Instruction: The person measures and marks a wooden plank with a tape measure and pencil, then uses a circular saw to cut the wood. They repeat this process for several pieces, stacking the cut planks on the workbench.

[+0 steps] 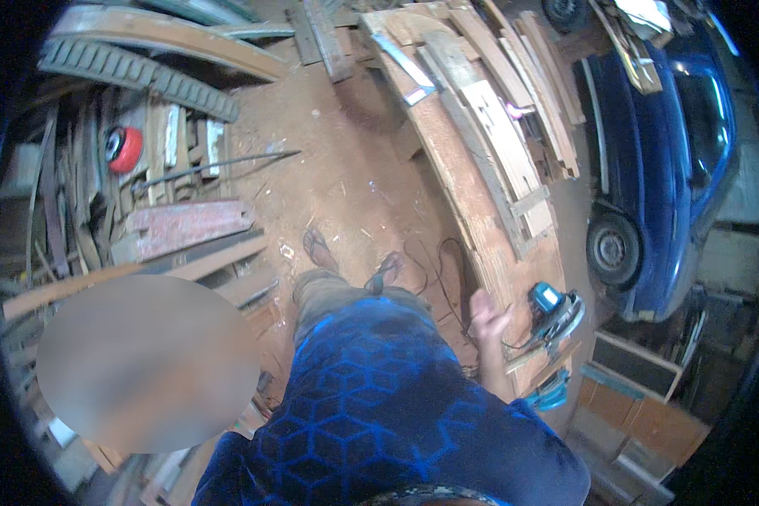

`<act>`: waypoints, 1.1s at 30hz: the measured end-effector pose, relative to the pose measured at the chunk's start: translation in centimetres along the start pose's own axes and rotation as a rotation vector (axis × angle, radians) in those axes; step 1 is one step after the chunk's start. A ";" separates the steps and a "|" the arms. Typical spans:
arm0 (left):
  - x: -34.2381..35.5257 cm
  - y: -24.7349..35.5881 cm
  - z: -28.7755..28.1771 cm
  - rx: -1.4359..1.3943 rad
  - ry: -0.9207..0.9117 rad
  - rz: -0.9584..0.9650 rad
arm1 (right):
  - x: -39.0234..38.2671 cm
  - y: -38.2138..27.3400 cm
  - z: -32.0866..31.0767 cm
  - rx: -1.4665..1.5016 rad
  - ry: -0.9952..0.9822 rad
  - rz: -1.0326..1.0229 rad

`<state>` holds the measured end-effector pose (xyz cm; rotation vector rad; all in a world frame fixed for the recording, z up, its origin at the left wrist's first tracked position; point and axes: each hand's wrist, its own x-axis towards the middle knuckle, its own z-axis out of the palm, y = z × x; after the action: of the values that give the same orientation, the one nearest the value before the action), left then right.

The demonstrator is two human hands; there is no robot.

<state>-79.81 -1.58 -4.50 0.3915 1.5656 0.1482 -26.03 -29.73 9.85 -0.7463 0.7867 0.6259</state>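
Observation:
My right hand (487, 317) is raised beside the near edge of the wooden workbench (447, 156). Its fingers look loosely bent and apart, with nothing visible between them. Just right of it, a teal circular saw (557, 310) rests on the bench top, its cord trailing toward the floor. Another teal power tool (550, 394) lies farther down the same bench, partly hidden by my arm and shoulder. Several pale boards (504, 143) lie lengthwise along the bench. A metal square (403, 69) sits at its far left corner. My left hand does not show.
Piled planks (190, 228) and a red round object (124, 150) line the left side. A smeared oval patch (148, 363) covers the lower left. Sandy floor (337, 169) lies ahead of my feet. Right of the bench stands a blue vehicle (649, 169), with a wooden frame (641, 358) nearer me.

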 end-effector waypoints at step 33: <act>-4.1 32.1 50.0 1.222 -0.024 0.973 | 28.5 -16.8 13.5 -1.208 0.542 -0.429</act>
<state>-25.54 19.47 8.06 2.0802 1.1516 -0.0977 7.42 -22.81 -0.57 -2.1942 0.6419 0.4628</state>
